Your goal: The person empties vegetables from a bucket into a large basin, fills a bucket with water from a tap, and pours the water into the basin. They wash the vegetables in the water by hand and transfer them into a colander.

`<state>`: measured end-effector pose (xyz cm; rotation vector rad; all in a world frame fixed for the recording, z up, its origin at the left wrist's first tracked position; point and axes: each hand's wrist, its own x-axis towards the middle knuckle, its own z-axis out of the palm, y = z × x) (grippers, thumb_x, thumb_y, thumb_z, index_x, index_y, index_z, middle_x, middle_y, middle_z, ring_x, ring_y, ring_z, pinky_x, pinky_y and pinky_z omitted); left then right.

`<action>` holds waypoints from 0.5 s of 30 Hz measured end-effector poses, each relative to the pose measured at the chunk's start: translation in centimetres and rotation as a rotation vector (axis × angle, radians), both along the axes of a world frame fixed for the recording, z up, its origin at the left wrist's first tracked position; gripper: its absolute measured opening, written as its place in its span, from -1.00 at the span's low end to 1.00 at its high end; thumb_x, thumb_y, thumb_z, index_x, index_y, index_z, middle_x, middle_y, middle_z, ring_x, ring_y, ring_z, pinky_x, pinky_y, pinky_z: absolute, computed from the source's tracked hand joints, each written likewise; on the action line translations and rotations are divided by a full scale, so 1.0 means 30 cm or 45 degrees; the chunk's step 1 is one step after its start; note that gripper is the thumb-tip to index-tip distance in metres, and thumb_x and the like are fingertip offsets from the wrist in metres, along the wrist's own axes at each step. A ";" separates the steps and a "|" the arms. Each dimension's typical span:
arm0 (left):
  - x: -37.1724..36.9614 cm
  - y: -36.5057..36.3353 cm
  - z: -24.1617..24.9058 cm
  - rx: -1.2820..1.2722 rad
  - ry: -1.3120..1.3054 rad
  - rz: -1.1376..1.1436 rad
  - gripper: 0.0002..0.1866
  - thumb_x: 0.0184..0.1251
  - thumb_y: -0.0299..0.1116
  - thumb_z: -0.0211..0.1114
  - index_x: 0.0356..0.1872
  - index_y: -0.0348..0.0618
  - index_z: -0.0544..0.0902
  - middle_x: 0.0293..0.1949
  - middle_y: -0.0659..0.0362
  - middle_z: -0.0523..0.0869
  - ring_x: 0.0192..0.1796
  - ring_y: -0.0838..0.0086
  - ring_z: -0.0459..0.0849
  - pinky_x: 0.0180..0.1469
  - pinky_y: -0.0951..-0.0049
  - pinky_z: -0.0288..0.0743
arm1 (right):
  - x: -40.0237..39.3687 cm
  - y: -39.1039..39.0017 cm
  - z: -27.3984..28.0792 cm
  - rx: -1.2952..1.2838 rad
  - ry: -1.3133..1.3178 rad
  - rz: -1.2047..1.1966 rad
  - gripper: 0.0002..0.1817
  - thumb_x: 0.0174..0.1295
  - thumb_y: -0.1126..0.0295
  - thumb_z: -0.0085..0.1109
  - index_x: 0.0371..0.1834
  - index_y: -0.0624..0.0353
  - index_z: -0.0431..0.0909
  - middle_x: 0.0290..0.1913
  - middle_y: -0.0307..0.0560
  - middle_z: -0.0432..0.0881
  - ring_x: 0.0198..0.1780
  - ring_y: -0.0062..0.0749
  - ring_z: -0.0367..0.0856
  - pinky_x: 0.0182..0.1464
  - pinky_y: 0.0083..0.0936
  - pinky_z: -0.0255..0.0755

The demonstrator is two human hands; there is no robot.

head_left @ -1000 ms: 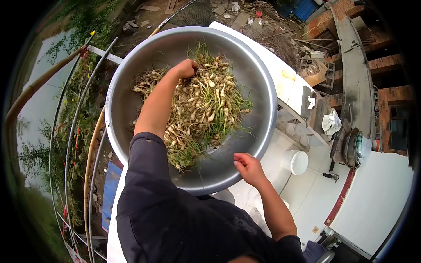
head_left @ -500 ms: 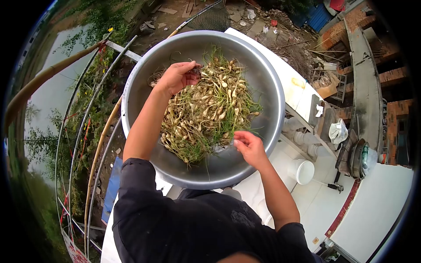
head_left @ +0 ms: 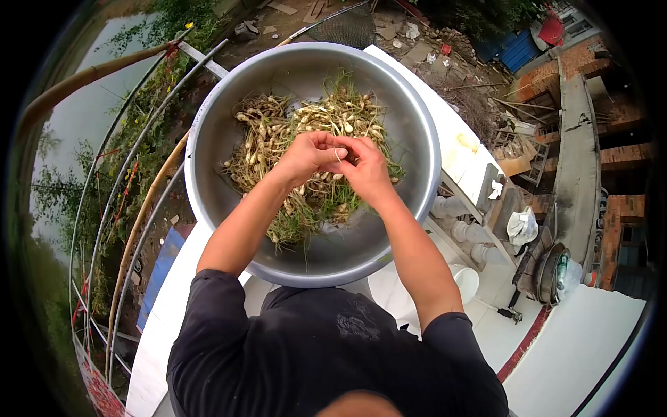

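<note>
The place is outdoors, with greenery and a wooden pole (head_left: 97,71) on the left side, and brick walls (head_left: 622,156) on the right. A white table (head_left: 163,326) stands under a wide metal basin (head_left: 313,280), and a white bucket (head_left: 465,281) is below, at the right.

In the head view, the small bulbs (head_left: 260,128) with thin green leaves lie inside the basin, in a loose, tangled heap. The left hand (head_left: 299,158) and the right hand (head_left: 368,174) meet above this heap, and their fingertips are very near each other or touching. On the left hand, thumb and forefinger are pressed together; the right fingers are bent inward and also closed. Whether a small piece is pinched between them, I cannot tell, because the fingers cover it.

In my judgement, both hands are now busy with fine handling of one small piece. Such handling calls for a light, exact pinch from both sides, so that a thin stem does not tear or slip away.
</note>
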<state>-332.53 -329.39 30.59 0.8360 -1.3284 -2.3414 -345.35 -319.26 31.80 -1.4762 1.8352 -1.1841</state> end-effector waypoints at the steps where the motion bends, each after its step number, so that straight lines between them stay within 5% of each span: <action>1: -0.003 0.003 -0.004 0.007 0.031 0.017 -0.74 0.13 -0.53 0.33 -0.15 -0.37 0.53 -0.29 0.09 0.63 -0.29 0.43 0.68 -0.21 0.47 0.65 | -0.017 -0.006 -0.013 -0.002 -0.056 0.029 -0.57 0.05 0.50 0.27 0.06 0.10 0.51 -0.17 -0.17 0.54 -0.22 -0.48 0.55 -0.18 -0.57 0.50; 7: -0.060 0.044 -0.039 0.091 0.112 0.252 -0.76 0.14 -0.57 0.30 -0.18 -0.34 0.48 -0.32 0.10 0.62 -0.32 0.42 0.68 -0.24 0.47 0.65 | -0.116 -0.033 -0.122 -0.021 -0.949 0.102 -0.71 0.06 0.56 0.22 -0.09 0.30 0.55 -0.23 -0.19 0.58 -0.25 -0.55 0.58 -0.20 -0.59 0.51; 10: -0.101 0.074 -0.037 -0.013 0.094 0.354 -0.75 0.12 -0.57 0.32 -0.21 -0.33 0.47 -0.32 0.11 0.62 -0.34 0.44 0.67 -0.27 0.50 0.63 | -0.165 -0.037 -0.146 0.004 -1.028 0.114 -0.75 0.06 0.58 0.22 -0.16 0.36 0.56 -0.26 -0.19 0.58 -0.30 -0.57 0.58 -0.22 -0.61 0.51; 15: -0.137 0.145 -0.024 -0.113 0.075 0.501 -0.63 0.10 -0.55 0.35 -0.06 -0.34 0.46 -0.30 0.12 0.62 -0.32 0.43 0.66 -0.21 0.48 0.58 | -0.220 -0.040 -0.140 -0.151 -0.510 0.217 -0.76 0.06 0.56 0.24 -0.18 0.35 0.55 -0.28 -0.20 0.56 -0.34 -0.58 0.56 -0.30 -0.63 0.49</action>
